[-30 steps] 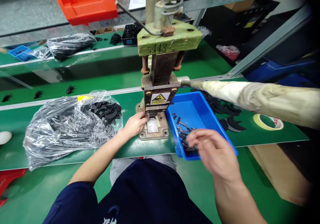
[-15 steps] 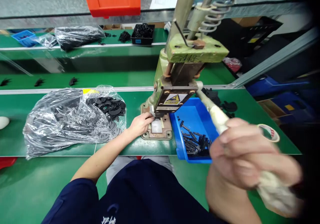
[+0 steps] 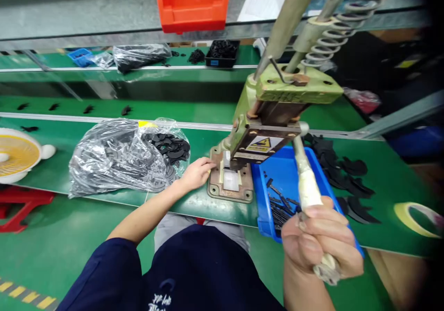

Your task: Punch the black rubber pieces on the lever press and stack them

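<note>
My right hand (image 3: 322, 237) is closed around the pale, tape-wrapped lever handle (image 3: 308, 181) of a green hand press (image 3: 300, 87). My left hand (image 3: 197, 174) rests at the left edge of the press's base plate (image 3: 231, 198), fingertips on the metal and apart from the fixture. Nothing shows in its fingers. A light block (image 3: 231, 180) sits in the middle of the base, just in front of the press head. The head carries a yellow warning label (image 3: 261, 143). Its underside hides part of the fixture.
Left of the press lies a clear bag (image 3: 118, 158) of dark curved parts. At its right stands a blue bin (image 3: 263, 223) with black pieces. Dark parts (image 3: 357, 209) and a tape roll (image 3: 416, 221) lie farther right. A fan (image 3: 19, 156) stands far left, an orange bin (image 3: 194, 17) above.
My left hand has drawn back left from the fixture to the base's edge. My right hand, still on the lever, has swung inward with it. The whole view has shifted.
</note>
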Action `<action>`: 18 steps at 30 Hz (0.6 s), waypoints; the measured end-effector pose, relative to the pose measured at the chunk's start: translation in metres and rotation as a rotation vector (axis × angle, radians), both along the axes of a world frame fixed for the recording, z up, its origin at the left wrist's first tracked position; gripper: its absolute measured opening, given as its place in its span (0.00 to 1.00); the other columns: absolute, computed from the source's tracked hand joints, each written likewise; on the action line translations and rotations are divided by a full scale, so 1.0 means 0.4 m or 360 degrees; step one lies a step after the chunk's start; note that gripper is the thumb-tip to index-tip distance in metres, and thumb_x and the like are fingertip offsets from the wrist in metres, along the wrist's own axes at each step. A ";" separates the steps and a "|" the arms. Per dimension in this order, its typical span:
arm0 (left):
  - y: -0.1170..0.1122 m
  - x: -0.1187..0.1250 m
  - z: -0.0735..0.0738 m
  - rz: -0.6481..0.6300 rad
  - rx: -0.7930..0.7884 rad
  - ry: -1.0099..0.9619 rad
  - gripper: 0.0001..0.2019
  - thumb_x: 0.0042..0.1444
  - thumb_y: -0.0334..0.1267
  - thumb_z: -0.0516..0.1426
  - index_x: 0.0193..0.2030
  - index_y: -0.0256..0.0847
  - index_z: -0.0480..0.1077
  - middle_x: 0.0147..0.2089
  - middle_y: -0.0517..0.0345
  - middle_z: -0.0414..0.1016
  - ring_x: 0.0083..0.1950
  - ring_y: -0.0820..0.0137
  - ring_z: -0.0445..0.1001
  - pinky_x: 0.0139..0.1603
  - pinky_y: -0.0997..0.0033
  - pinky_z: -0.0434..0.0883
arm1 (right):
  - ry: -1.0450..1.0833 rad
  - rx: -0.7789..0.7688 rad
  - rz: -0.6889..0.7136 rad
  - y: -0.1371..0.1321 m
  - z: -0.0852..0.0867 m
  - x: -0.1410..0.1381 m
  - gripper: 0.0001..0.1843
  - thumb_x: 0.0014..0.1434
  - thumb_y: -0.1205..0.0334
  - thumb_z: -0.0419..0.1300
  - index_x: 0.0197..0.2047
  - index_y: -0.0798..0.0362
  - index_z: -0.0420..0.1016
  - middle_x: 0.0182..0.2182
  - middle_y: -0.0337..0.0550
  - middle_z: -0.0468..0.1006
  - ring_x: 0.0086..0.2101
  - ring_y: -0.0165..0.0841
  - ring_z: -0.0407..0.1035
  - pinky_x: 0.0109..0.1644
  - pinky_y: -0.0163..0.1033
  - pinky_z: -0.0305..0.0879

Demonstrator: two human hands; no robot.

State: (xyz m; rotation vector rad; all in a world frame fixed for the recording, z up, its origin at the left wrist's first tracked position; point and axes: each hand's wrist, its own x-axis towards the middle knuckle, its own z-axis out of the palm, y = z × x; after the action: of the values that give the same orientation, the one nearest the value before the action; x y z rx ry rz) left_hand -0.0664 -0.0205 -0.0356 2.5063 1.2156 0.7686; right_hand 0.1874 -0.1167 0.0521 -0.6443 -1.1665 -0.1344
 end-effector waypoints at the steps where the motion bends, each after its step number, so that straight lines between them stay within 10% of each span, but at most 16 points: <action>1: 0.007 -0.038 0.004 0.0136 -0.0019 0.0024 0.17 0.60 0.27 0.50 0.51 0.38 0.76 0.52 0.48 0.74 0.54 0.65 0.73 0.57 0.64 0.73 | 0.0014 0.0004 -0.0001 0.001 -0.003 -0.001 0.23 0.57 0.60 0.60 0.19 0.50 0.49 0.21 0.34 0.64 0.27 0.31 0.63 0.43 0.52 0.64; 6: 0.058 -0.215 0.053 0.0773 -0.0215 0.0411 0.12 0.57 0.30 0.56 0.46 0.35 0.78 0.47 0.46 0.75 0.49 0.60 0.75 0.55 0.61 0.73 | 0.0009 -0.0024 -0.0117 0.002 -0.006 -0.003 0.21 0.58 0.57 0.58 0.21 0.47 0.51 0.19 0.35 0.59 0.23 0.33 0.59 0.39 0.52 0.64; 18: 0.081 -0.219 0.077 0.0784 -0.0147 0.0822 0.13 0.62 0.28 0.50 0.41 0.34 0.76 0.45 0.43 0.72 0.47 0.59 0.72 0.52 0.59 0.71 | -0.0044 -0.0202 0.0105 -0.027 -0.021 0.021 0.15 0.58 0.59 0.60 0.22 0.45 0.60 0.23 0.35 0.69 0.30 0.36 0.67 0.52 0.58 0.68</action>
State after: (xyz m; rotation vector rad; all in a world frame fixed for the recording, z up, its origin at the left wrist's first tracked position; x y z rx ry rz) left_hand -0.1541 0.0119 -0.0050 2.4251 2.0322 0.1295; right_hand 0.1960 -0.1275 0.0439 -0.7166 -1.2287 -0.0132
